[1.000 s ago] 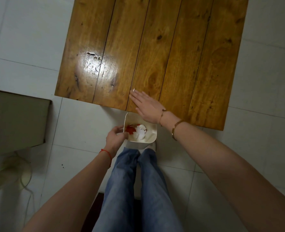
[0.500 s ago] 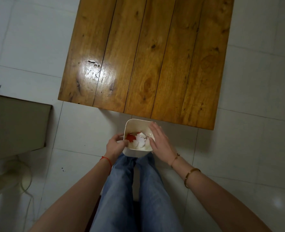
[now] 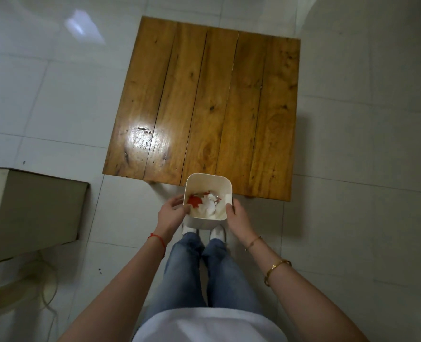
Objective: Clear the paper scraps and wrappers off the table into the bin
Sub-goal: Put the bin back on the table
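A small white square bin (image 3: 208,224) is held in front of my legs, just off the near edge of the wooden table (image 3: 204,107). Inside it lie white paper scraps (image 3: 210,206) and a red wrapper (image 3: 194,200). My left hand (image 3: 171,214) grips the bin's left rim. My right hand (image 3: 236,215) grips the right rim. The plank tabletop shows no scraps, only a bright glare patch on its near left part.
A beige box-like unit (image 3: 31,208) stands on the floor at the left, with a pale cable (image 3: 51,287) below it. White floor tiles (image 3: 352,169) surround the table. My jeans and white shoes (image 3: 217,234) are directly under the bin.
My right hand left the tabletop edge, passed over the bin and now grips its right rim. The bin sits higher and both hands hold it; the view pulled back to show the whole table.
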